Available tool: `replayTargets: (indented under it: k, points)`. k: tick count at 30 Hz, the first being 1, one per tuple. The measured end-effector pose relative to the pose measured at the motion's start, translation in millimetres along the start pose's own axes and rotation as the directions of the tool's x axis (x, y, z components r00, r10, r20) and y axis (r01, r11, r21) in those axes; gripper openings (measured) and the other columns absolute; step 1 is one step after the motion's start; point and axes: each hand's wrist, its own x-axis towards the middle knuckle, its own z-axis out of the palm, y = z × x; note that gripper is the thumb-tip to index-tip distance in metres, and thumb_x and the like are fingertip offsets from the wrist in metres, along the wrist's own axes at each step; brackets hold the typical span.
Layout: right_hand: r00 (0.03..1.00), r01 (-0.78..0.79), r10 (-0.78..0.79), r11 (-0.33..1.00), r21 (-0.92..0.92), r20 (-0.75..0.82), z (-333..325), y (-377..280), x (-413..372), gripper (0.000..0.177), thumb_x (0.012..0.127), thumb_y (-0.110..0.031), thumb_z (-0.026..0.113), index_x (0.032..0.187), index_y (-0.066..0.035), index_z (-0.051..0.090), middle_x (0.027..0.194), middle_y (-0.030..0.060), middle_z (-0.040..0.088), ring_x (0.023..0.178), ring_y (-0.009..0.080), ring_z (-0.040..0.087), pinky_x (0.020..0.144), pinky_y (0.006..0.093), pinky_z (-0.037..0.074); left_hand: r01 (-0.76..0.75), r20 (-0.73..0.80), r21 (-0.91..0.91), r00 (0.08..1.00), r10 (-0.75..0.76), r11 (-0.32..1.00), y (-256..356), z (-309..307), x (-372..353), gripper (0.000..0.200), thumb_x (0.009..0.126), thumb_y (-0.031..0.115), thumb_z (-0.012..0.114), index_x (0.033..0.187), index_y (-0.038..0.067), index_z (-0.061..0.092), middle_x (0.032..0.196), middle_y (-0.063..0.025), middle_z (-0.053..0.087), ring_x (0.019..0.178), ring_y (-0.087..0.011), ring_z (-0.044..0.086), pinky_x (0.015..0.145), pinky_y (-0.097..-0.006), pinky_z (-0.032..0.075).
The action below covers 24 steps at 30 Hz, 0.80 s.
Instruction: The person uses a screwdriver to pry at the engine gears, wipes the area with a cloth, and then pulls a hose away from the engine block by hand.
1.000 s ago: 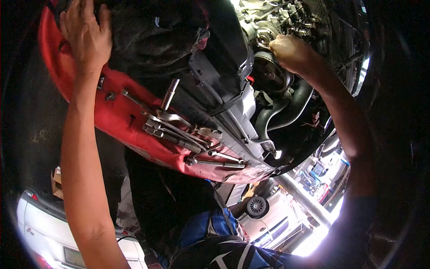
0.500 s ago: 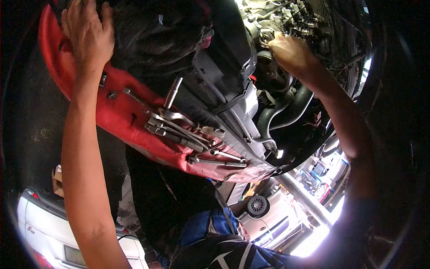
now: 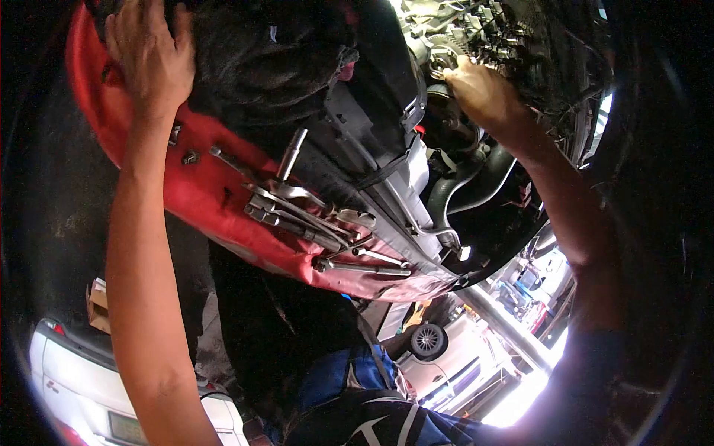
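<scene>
1. Landmark: the tool cluster [image 3: 312, 219], a heap of wrenches and a socket extension lying on the red panel [image 3: 193, 193] of a car's front.
2. Left hand [image 3: 149, 59]: above and left of the tool cluster. It lies palm-down with the fingers loosely spread on the black cloth [image 3: 260, 67], pressing on it rather than closed around it. It has kept this place over the last second.
3. Right hand [image 3: 482, 93]: above and right of the tool cluster, inside the engine bay [image 3: 520, 44]. The fingers are curled, with the tips at a pale metal fitting [image 3: 440, 67]. Whether they grip anything cannot be told, since the knuckles hide it.
4. Change: a second ago the right hand sat just above the round pulley. Now it has reached slightly higher and deeper, and its fingertips meet the fitting.
5. Black hose [image 3: 476, 178]: right of the tool cluster, curving below the right wrist.
6. Writing: none is legible. A small blue tag [image 3: 274, 33] on the cloth above the tool cluster is too small to read. Well below the cluster, white stripes cross a dark garment [image 3: 379, 427], possibly part of a logo.
</scene>
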Motion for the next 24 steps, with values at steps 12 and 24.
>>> replayTargets:
  k: [12,24]
  points:
    - [0.997,-0.009,0.006,0.999,-0.037,-0.074,32.0,14.4,15.0,0.009,0.094,-0.011,0.059,0.092,-0.004,0.064,0.087,0.0177,0.064,0.084,0.0372,0.067,0.076,0.0466,0.055,-0.11,-0.212,-0.26,0.976,0.054,0.959,-10.2,18.9,7.2,0.047,0.104,0.028,0.057,0.148,0.013,0.051,0.148,-0.0132,0.053,0.138,-0.0336,0.048,0.113,-0.0526,0.032]
    - [0.741,-0.536,0.668,0.517,0.668,0.078,-26.2,-105.8,-77.7,0.047,0.097,-0.008,0.06,0.144,-0.013,0.06,0.097,0.0144,0.062,0.081,0.0259,0.064,0.077,0.0392,0.053,-0.021,-0.143,-0.252,0.99,-0.016,0.967,-9.2,15.9,6.8,0.041,0.107,0.035,0.054,0.139,0.009,0.06,0.145,-0.015,0.052,0.139,-0.0347,0.045,0.114,-0.0527,0.034]
